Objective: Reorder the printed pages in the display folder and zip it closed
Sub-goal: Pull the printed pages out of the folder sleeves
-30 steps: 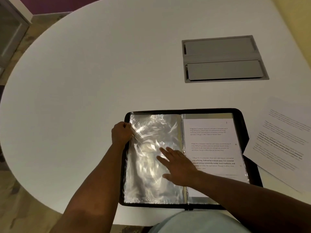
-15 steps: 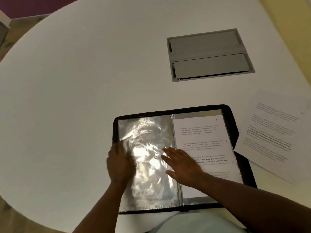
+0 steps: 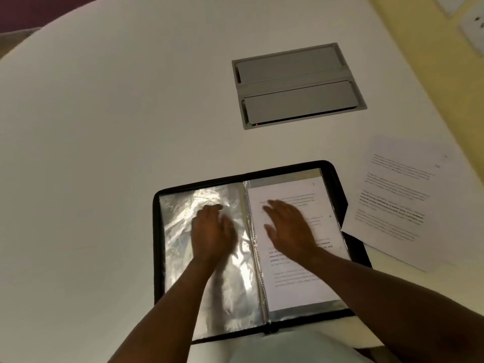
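A black zip display folder point(image 3: 337, 179) lies open at the near edge of the white table. Its left side shows empty, crinkled clear sleeves point(image 3: 178, 226). A printed page point(image 3: 301, 284) sits in the sleeve on the right side. My left hand point(image 3: 212, 231) lies flat on the empty sleeves, slightly blurred. My right hand point(image 3: 288, 229) rests flat with spread fingers on the printed page. A loose stack of printed pages point(image 3: 398, 200) lies on the table to the right of the folder, partly overlapping its right edge.
A grey cable hatch with two lids point(image 3: 298, 85) is set into the white table point(image 3: 104, 127) behind the folder. Wall sockets point(image 3: 471, 24) show at the top right, beyond the table's curved edge.
My left hand let go of the sleeve's top left corner and moved to the middle of the left sleeves. My right hand slid from the spine onto the printed page. The camera shifted.
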A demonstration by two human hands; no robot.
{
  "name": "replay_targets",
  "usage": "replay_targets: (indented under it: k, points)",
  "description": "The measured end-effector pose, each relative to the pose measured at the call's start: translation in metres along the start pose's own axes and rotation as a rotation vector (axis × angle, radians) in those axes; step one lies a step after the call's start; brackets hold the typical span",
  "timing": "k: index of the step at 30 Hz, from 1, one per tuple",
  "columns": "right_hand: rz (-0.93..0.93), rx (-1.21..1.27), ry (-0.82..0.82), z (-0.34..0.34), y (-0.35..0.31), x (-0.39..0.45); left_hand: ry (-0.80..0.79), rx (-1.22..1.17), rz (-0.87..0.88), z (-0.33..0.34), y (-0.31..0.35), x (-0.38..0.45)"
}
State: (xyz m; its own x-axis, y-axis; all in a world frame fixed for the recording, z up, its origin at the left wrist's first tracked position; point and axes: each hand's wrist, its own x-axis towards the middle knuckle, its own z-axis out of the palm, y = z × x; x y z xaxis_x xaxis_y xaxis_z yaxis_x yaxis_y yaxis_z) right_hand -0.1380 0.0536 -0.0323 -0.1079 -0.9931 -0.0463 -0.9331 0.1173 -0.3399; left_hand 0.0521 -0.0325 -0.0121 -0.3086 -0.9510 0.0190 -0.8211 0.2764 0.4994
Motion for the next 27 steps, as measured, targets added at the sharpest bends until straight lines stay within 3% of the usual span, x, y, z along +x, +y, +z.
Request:
replay_targets:
  k: [4,9,12,18,23,27]
  points:
    - [0.239,0.011,-0.059,-0.022,0.050,0.012,-0.251,0.022,0.206,0.029,0.043,0.032]
    - [0.323,-0.019,-0.182,-0.037,0.092,0.027,-0.415,0.134,0.266,0.056,0.066,0.059]
    - [0.230,-0.113,-0.259,-0.039,0.103,0.029,-0.435,0.265,0.331,0.068,0.062,0.061]
    - [0.083,-0.090,0.071,-0.036,0.102,0.021,-0.272,0.274,0.418,0.075,0.060,0.055]
    - [-0.057,-0.085,-0.026,-0.039,0.104,0.037,-0.266,0.242,0.359,0.073,0.075,0.071]
    - [-0.288,-0.071,-0.101,-0.054,0.095,0.053,-0.294,0.217,0.377,0.073,0.081,0.082]
